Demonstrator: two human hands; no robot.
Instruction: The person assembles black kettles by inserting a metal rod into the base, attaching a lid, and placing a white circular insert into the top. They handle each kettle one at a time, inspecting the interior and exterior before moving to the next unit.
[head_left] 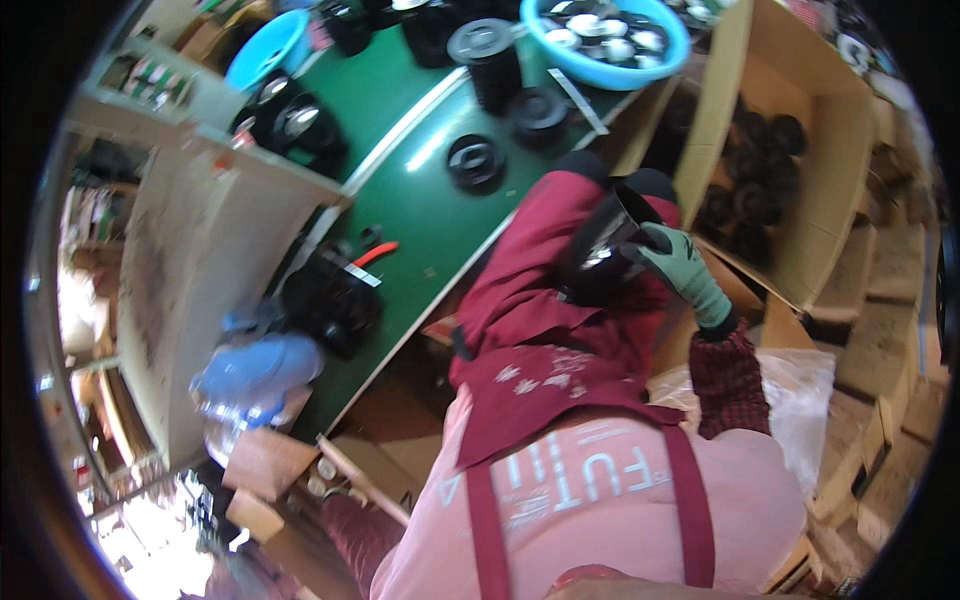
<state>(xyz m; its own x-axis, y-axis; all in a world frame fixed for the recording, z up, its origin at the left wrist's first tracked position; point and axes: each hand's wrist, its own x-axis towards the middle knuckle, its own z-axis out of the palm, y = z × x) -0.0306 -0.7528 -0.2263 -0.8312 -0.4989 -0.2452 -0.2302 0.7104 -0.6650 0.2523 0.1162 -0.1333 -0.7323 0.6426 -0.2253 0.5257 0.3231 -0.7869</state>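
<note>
My right hand (682, 268), in a light green glove with dark fingertips, is closed on a glossy black canister (598, 258). The canister lies tilted across my lap, over the maroon apron (520, 300). At the lower left, my left sleeve (358, 540) reaches down beside a cardboard box (385, 455). The fingers of that hand are too hidden to make out. Small pale round pieces (322, 475) show near the end of that sleeve.
On the green table (430, 235) are a black ring-shaped lid (475, 162), a tall black lidded canister (490, 65), an orange-handled tool (376, 253) and a blue basin (610, 75) of black and silver parts. A large carton (850, 150) at the right holds several black pieces.
</note>
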